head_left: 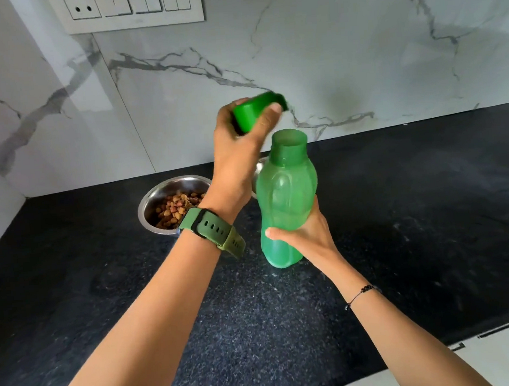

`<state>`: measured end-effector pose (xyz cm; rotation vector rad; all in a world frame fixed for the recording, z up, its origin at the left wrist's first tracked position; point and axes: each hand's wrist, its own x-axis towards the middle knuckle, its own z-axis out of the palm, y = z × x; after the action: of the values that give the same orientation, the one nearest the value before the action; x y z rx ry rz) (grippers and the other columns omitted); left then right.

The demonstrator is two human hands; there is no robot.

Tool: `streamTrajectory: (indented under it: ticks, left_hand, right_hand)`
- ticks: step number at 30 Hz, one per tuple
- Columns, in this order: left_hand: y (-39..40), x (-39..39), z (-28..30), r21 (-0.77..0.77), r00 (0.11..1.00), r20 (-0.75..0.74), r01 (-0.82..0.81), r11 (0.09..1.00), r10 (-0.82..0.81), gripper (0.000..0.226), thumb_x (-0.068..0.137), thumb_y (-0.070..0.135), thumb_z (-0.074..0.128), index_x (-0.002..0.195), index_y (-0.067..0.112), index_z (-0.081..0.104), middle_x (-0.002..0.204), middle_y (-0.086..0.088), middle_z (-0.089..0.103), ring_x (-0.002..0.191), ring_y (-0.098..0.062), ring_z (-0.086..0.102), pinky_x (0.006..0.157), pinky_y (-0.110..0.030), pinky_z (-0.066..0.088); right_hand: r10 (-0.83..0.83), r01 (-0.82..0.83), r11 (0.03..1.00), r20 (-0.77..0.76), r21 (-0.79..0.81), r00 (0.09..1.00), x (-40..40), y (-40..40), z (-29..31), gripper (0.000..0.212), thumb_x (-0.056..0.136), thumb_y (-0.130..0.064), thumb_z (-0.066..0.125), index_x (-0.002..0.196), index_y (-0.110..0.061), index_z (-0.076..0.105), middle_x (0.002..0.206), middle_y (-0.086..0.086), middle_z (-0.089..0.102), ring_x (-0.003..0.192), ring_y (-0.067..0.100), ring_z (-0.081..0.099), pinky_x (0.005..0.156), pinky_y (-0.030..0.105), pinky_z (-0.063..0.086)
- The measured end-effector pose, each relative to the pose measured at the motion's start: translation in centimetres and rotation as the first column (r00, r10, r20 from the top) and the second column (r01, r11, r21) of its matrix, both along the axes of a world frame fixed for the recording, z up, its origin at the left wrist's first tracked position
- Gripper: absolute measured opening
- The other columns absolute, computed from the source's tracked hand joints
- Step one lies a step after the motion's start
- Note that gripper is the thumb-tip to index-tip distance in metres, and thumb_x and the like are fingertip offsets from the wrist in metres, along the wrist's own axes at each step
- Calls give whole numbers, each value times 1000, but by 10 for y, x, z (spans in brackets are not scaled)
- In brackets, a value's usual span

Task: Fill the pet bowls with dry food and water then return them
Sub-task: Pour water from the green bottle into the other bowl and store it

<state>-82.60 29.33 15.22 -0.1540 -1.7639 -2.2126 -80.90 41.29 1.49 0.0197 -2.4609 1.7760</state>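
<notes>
A green plastic water bottle [286,196] is held upright above the black counter, its mouth uncovered. My right hand [306,234] grips its lower half from the right. My left hand [238,151] holds the bottle's green cap [255,110] just up and left of the mouth, apart from it. A steel bowl [157,199] with dry pet food sits at the back of the counter, partly behind my left wrist. A sliver of a second steel bowl [259,168] shows between my left hand and the bottle; its contents are hidden.
The black speckled counter [415,226] runs to a marble wall behind and on the left. A white switch panel [132,8] is on the wall at the top. The counter's front edge and white cabinet fronts [499,353] lie at the lower right.
</notes>
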Motion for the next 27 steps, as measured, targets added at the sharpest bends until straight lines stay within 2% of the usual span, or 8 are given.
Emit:
streamTrajectory:
  ticks: [3,6,9,12,15,19,23,27]
  left_hand:
    - [-22,-5,-6,229,992,125,-57,972,29,40,88,27,62,120,5,49,99,-7,58,70,-9,58,69,-20,51]
    - [-42,-1,-28,236,970,241,-79,969,21,42,94,36,48,123,6,50,82,-5,61,59,-12,57,56,-25,49]
    - [-49,9,-58,257,912,409,-103,961,-11,37,94,46,44,109,14,58,68,-4,61,55,-12,53,56,-24,43]
    - [-43,18,-88,300,838,541,-120,946,-65,37,94,47,46,94,15,65,73,-7,58,58,-12,48,54,-22,39]
    - [-34,20,-120,305,768,639,-201,931,-44,38,93,47,48,98,10,57,75,-12,58,51,-13,48,41,-19,39]
    - [-29,23,-156,204,738,674,-216,955,23,49,98,48,37,123,8,50,78,-15,58,36,-12,53,35,-16,39]
    - [-27,28,-168,154,769,639,-128,980,0,46,99,54,23,132,29,44,83,-12,56,41,-14,51,38,-19,40]
    - [-24,25,-170,203,793,601,-28,979,-102,36,96,23,53,128,31,39,106,-8,49,54,-17,52,44,-21,49]
  right_hand:
    - [-38,38,999,-10,-2,999,-3,10,1,87,54,-17,88,125,-23,38,111,-6,56,103,13,54,82,23,44]
    - [-65,65,998,-16,-12,998,-3,26,7,83,48,-22,89,115,-28,39,107,-3,59,100,18,57,80,27,46]
    - [-85,85,996,-22,2,996,-4,49,17,79,44,-32,81,111,-31,39,104,-4,59,97,17,57,76,25,44]
    - [-61,62,986,-8,156,998,-9,75,29,85,45,-36,78,120,-23,39,105,-4,54,96,17,53,70,23,40]
    - [-9,0,941,26,338,1000,-16,99,39,92,46,-41,76,125,-18,37,107,-3,50,95,18,50,71,25,39]
    - [28,-81,857,111,509,993,-27,124,45,88,48,-41,81,121,-21,37,109,-1,51,96,23,52,77,34,44]
    - [57,-142,748,151,649,987,-35,137,45,78,54,-35,86,113,-21,38,109,4,56,94,29,56,78,41,51]
    - [66,-186,696,196,694,978,-40,142,43,78,54,-37,85,113,-20,37,107,4,55,93,30,57,77,43,51]
